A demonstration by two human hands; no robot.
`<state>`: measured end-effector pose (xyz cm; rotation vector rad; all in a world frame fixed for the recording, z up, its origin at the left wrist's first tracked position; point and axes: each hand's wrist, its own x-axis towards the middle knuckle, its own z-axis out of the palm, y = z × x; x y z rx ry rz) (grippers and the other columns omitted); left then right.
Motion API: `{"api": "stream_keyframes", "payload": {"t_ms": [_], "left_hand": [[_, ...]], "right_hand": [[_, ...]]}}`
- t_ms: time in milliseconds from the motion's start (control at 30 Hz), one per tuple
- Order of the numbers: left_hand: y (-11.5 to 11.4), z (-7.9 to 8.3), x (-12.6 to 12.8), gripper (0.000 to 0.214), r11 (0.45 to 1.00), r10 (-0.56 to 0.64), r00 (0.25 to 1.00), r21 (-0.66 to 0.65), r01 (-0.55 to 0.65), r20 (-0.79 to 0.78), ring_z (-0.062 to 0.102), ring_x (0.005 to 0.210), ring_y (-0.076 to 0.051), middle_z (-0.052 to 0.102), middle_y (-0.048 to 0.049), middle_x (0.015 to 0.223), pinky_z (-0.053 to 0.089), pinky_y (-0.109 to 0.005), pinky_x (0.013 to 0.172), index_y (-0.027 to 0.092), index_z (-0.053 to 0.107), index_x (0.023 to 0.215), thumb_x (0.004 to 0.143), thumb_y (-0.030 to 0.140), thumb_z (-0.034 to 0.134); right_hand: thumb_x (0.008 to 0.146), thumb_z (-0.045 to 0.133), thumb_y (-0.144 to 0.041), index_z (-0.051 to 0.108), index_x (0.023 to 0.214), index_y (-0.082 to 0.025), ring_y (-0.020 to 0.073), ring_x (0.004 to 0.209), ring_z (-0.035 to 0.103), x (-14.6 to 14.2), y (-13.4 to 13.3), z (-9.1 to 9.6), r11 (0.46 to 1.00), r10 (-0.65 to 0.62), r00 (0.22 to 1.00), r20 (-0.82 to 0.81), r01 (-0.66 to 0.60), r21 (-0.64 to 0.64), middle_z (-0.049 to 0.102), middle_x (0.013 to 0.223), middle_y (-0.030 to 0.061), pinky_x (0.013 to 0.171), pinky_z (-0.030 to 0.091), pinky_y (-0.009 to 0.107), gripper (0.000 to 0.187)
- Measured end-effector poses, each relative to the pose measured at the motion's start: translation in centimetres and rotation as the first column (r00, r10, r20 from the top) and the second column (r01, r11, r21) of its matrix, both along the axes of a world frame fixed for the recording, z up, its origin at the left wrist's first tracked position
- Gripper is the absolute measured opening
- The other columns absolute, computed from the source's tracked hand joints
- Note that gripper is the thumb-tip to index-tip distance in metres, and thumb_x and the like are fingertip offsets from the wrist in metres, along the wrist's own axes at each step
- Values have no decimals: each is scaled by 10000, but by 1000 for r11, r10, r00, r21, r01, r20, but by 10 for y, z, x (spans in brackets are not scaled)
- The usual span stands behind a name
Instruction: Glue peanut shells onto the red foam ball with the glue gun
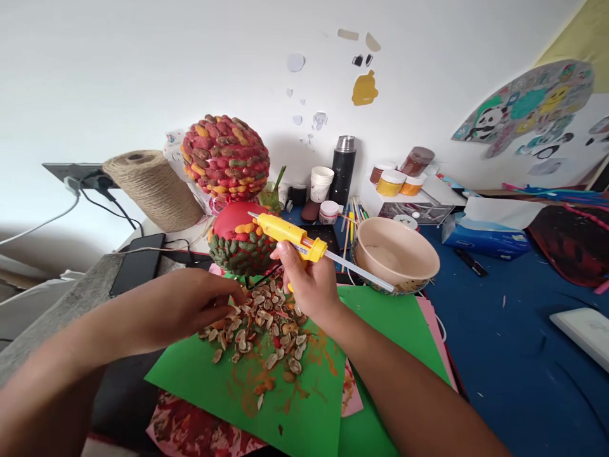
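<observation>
My right hand (311, 282) is wrapped around a yellow glue gun (285, 231). Its nozzle points up and left, near a red ball (233, 219) partly covered with green and orange painted peanut shells. A long translucent glue stick (359, 270) juts from the gun's back. My left hand (209, 301) reaches over a heap of peanut shell halves (259, 317), its fingers bent and its thumb a little apart; nothing shows between them. The heap lies on a green sheet (200, 387) with orange paint smears. Part of the red ball is hidden behind the gun.
Behind stands a larger ball (226, 158) covered in painted shells, beside a twine spool (152, 190). A beige bowl (399, 254) sits to the right, near a black thermos (343, 171), paint jars (392, 183) and a tissue pack (485, 235). A phone (137, 265) lies at left.
</observation>
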<state>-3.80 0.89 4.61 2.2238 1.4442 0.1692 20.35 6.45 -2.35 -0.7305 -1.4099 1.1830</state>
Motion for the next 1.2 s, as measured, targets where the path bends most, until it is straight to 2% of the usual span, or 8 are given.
{"api": "stream_keyframes", "payload": {"t_ms": [67,233,400,500,633,1067,1200], "left_hand": [[-4,-9,-5,357,999,0,999,-45,-1,-40,754,706,-203,870,-29,879,487,-279,657,309,905,1151,1058,379,568],[-13,-31,-4,419,984,176,980,1,-177,-97,821,790,-276,911,-63,989,538,-327,726,317,891,1258,1076,417,527],[-12,-49,1,461,983,179,962,63,-170,-207,867,902,-328,925,-97,1041,587,-357,789,318,897,1284,1039,264,511],[-9,-60,-2,434,982,186,960,73,-174,-211,873,917,-335,921,-119,1048,603,-367,795,305,899,1268,1066,261,517],[-8,-71,-7,360,980,188,961,110,-168,-205,866,904,-313,918,-114,1060,595,-344,778,307,897,1220,1082,277,567],[-3,-72,-4,256,991,109,965,99,-88,-240,847,865,-266,900,-81,981,571,-300,773,317,886,1118,1010,187,694],[-2,-65,-1,246,988,148,964,72,-135,-220,850,889,-263,901,-71,990,570,-301,797,331,884,1140,1044,234,680]], "right_hand": [[1048,693,-815,814,948,-239,164,477,573,-1,0,-1,1000,3,1000,-14,-3,9,556,545,-43,450,462,269,597],[1059,683,-807,829,953,-230,169,487,604,-2,-2,-1,1000,-12,1000,10,12,23,606,567,-21,462,469,269,604],[1064,662,-829,868,972,-201,151,416,537,-1,-6,-3,999,-30,999,33,29,23,537,494,-44,446,442,267,667],[1040,665,-864,848,916,-193,146,417,550,-2,-6,-6,1000,-24,999,24,24,-5,547,503,-41,440,454,253,705],[1019,684,-879,846,933,-186,143,398,563,-3,-6,-9,998,-40,999,12,40,-41,545,491,-50,436,480,248,717],[1005,695,-883,841,932,-185,146,399,563,-1,-8,-9,998,-32,999,34,34,-59,531,519,-54,418,494,252,717],[1011,687,-881,846,937,-180,144,405,561,-1,-7,-12,997,-47,998,43,49,-54,533,515,-54,433,498,252,723]]}}
